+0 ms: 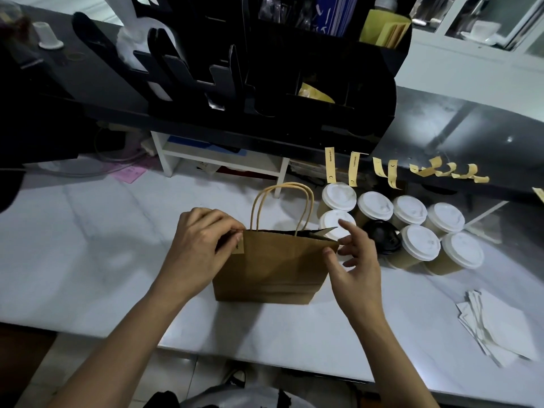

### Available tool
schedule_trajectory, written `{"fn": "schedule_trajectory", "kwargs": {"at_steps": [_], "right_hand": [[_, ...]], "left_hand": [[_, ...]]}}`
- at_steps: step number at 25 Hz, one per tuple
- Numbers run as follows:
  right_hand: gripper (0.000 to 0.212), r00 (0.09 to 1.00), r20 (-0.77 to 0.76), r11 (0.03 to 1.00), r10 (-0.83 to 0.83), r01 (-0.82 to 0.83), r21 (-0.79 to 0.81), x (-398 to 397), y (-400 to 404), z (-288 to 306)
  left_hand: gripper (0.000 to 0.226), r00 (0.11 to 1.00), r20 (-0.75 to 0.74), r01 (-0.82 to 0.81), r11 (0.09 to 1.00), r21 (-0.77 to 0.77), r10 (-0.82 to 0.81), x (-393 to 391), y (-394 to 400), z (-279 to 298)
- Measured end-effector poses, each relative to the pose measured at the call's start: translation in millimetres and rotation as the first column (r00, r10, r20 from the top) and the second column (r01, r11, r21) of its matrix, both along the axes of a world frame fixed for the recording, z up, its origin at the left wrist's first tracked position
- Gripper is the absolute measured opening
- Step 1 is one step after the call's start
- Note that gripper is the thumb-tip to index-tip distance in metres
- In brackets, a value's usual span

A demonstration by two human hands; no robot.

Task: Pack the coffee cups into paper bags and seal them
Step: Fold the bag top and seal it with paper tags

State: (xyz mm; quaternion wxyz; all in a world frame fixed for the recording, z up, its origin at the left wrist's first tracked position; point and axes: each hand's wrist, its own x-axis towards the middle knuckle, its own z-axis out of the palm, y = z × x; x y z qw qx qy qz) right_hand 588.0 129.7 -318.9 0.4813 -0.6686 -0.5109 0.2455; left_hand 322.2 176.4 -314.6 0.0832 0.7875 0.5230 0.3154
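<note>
**Sealing the bag: sticker going on at the left corner**

Nearest the camera, both forearms reach over the pale counter [88, 260] to a brown paper bag [273, 266] standing upright at its middle. The left hand [200, 242] works the bag's top left corner, its fingers [226, 231] curled and pinching a small yellow sticker strip [239, 247] against the paper there. The right hand [353, 260] is at the top right corner: thumb and a fingertip touch the edge, the other fingers spread loose and wide, holding nothing firmly. The bag's mouth is pressed nearly flat, with a dark slit showing along the rim and the twisted paper handles [281, 206] standing up behind. Whether a cup is inside cannot be seen.

This looks like the sealing step for this bag. The next move likely calls for folding the strip over the rim and pressing it down on both faces while the right hand keeps the mouth closed and the bag from tipping.

Just beyond and right of the bag stand the coffee cups [412, 231], white-lidded and close together, with one black lid [381, 235] among them; these remain to be packed. A loose stack of white papers [497, 325] lies at the right. Farther back, more sticker strips [330, 164] hang from the edge of a dark shelf [441, 134], beneath a black organiser [265, 83]
</note>
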Motion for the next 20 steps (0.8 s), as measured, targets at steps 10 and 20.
{"fn": "schedule_trajectory", "kwargs": {"at_steps": [10, 20], "right_hand": [[0.027, 0.998, -0.063, 1.0, 0.008, -0.007, 0.016, 2.7, 4.0, -2.0], [0.029, 0.996, -0.084, 1.0, 0.006, -0.004, 0.025, 3.1, 7.4, -3.1]], "left_hand": [[0.022, 0.992, 0.127, -0.053, 0.972, 0.228, 0.025, 37.1, -18.4, 18.4], [0.021, 0.99, 0.141, 0.006, 0.984, -0.176, 0.019, -3.0, -6.7, 15.7]]}}
